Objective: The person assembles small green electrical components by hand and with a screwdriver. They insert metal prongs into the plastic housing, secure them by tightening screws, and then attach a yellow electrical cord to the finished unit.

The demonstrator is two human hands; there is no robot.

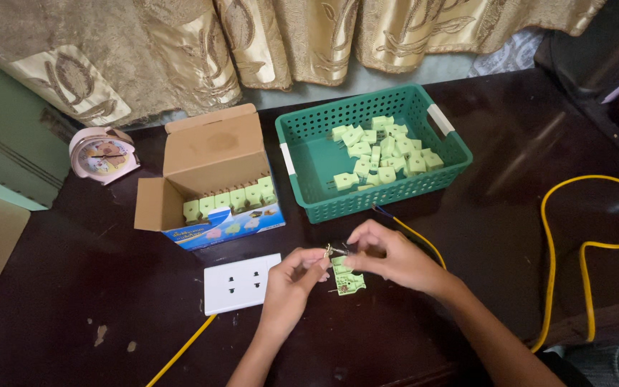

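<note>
The opened pale green plastic plug [347, 278] lies on the dark wooden worktop [496, 215] directly under both hands, its long axis running towards the person. The left hand [291, 283] pinches a small metal prong at its upper end; the right hand [388, 254], equally near, has its grip closed on the yellow wire's [424, 244] stripped tip. A white wall socket plate [241, 283] lies just left, with bare worktop to the right.

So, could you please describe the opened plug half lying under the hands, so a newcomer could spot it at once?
Start at the green basket at the back of the dark table and come toward the near edge, right of the white socket plate. The plug half lies between the left hand and right hand, the only pale green piece lying open.
</note>
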